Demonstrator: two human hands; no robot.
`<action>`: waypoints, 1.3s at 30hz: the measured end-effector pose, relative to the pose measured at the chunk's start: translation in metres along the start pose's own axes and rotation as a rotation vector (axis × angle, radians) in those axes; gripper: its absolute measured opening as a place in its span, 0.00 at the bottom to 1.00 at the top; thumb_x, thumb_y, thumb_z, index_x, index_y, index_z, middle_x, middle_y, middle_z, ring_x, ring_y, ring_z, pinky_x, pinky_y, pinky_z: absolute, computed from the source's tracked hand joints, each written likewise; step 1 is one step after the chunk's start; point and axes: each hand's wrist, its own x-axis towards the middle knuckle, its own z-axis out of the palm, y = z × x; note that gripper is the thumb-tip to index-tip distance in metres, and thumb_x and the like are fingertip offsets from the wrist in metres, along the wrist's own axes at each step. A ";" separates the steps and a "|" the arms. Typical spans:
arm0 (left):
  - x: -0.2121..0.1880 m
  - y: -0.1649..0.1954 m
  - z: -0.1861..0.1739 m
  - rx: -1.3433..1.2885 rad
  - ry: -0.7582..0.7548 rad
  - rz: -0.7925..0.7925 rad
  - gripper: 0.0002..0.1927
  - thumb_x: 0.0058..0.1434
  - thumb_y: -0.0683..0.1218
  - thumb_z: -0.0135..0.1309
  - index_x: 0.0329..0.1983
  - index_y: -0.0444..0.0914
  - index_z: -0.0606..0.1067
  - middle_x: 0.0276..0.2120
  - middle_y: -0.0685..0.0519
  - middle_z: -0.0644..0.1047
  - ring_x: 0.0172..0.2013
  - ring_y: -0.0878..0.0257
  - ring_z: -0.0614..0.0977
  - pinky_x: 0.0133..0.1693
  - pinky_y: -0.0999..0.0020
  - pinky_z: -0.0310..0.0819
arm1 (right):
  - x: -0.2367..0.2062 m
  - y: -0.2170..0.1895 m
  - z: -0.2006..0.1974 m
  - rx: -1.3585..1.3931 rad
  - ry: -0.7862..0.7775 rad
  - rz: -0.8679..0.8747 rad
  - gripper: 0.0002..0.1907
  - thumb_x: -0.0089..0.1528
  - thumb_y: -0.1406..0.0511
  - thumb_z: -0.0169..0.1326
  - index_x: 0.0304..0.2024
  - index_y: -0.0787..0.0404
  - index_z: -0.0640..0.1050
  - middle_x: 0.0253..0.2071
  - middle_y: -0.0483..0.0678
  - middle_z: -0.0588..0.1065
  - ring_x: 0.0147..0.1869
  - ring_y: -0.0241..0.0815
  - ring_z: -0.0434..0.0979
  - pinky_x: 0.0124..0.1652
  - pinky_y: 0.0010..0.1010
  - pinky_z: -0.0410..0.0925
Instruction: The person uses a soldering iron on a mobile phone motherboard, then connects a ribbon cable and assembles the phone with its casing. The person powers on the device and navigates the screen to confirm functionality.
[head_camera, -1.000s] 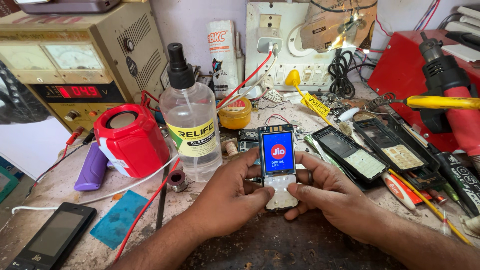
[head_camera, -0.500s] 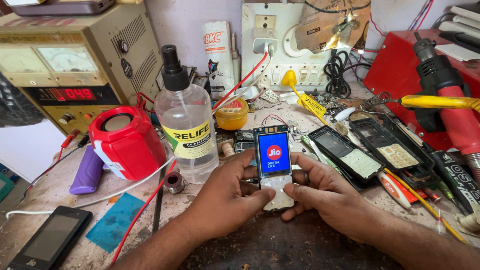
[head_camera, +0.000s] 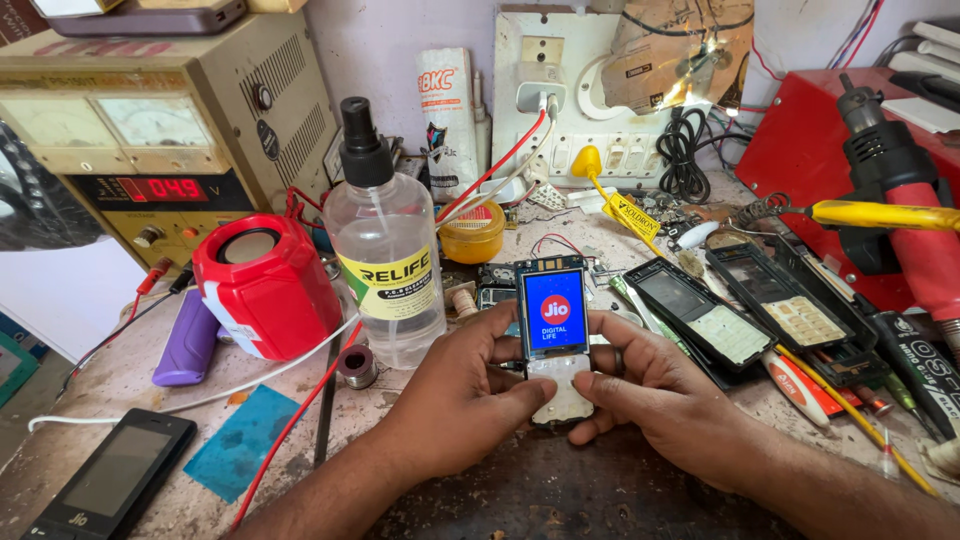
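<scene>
Both hands, left hand (head_camera: 455, 400) and right hand (head_camera: 665, 395), grasp the opened keypad phone (head_camera: 553, 335), screen lit blue, low over the bench (head_camera: 130, 370) centre. Risk: spray bottle (head_camera: 385, 265) just left; an elbow nudge could tip liquid onto the bare board.

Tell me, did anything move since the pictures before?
Hardly anything. Both hands, left hand and right hand, still hold the small opened keypad phone with the lit blue screen, thumbs on its lower part. The clear plastic spray bottle and red round speaker stayed put.
</scene>
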 end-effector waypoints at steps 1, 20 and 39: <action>0.000 0.000 0.000 0.018 0.011 -0.030 0.30 0.58 0.36 0.57 0.64 0.38 0.67 0.52 0.49 0.81 0.52 0.63 0.84 0.49 0.67 0.83 | 0.000 0.000 -0.001 0.001 -0.003 0.003 0.30 0.64 0.67 0.48 0.70 0.55 0.66 0.53 0.46 0.79 0.48 0.31 0.79 0.39 0.29 0.78; 0.001 -0.003 -0.002 0.005 0.014 -0.052 0.30 0.57 0.36 0.57 0.64 0.38 0.67 0.50 0.48 0.82 0.49 0.64 0.85 0.48 0.68 0.83 | 0.002 -0.002 -0.001 -0.010 -0.020 0.012 0.29 0.64 0.67 0.48 0.70 0.56 0.66 0.54 0.47 0.79 0.49 0.32 0.78 0.40 0.28 0.77; 0.004 -0.004 -0.003 -0.016 -0.002 0.024 0.30 0.58 0.35 0.56 0.65 0.37 0.66 0.53 0.49 0.80 0.54 0.63 0.83 0.51 0.67 0.82 | 0.006 0.001 -0.003 0.016 -0.013 0.010 0.28 0.65 0.67 0.48 0.69 0.56 0.65 0.53 0.48 0.79 0.48 0.33 0.78 0.40 0.29 0.77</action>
